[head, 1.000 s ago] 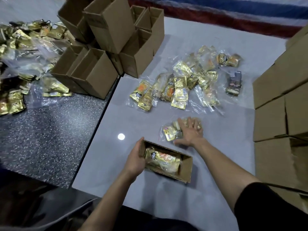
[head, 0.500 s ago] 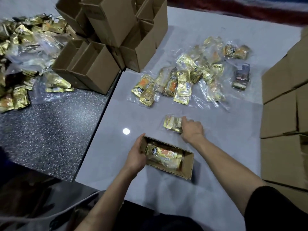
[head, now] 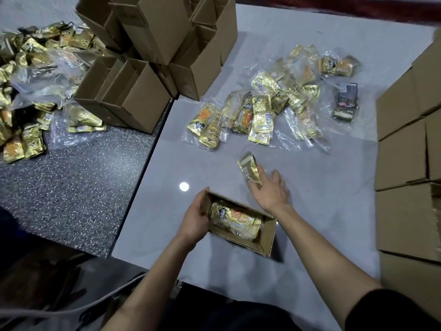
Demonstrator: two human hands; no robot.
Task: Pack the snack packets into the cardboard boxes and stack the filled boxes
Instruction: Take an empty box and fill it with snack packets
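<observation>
While the left hand (head: 194, 222) is gripping the left end of the small open cardboard box (head: 266, 240), its fingers curled over the wall, the right hand (head: 272, 191) is pinching a gold snack packet (head: 248, 167) in closed fingers. It is holding the packet just beyond the box's far rim, seemingly lifted off the white tabletop (head: 322, 211).

The box is already carrying a clear-wrapped bundle of packets (head: 235, 217) lying along its length, so this box is looking partly filled and not yet ready to close. At the right edge, closed cardboard boxes (head: 403, 158) are standing stacked on one another, which suggests several are finished.

Much is remaining, by the look of it. A loose heap of packets (head: 260, 115) is lying further back on the tabletop, a larger heap (head: 26, 75) is spreading over the dark speckled surface (head: 83, 182) to the left, and a cluster of empty open boxes (head: 143, 108) is waiting between the two heaps.
</observation>
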